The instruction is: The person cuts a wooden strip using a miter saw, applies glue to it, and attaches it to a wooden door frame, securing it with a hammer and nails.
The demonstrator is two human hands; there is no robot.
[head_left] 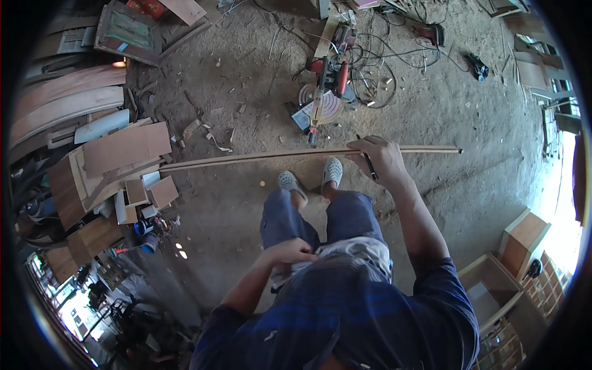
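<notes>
The fingers [357, 145] of the right hand [381, 160] close around a long wooden strip [259, 157] crossing ahead of the shoes [332, 171], a dark pen [370, 168] among them; the left hand's [288, 251] finger state, near the waist, cannot be told. Gripped off-centre, the strip might swing into the stacked boards [127, 148] if the hold slackens. The dark shirt's [308, 302] pale mark [270, 335] is illegible.
</notes>
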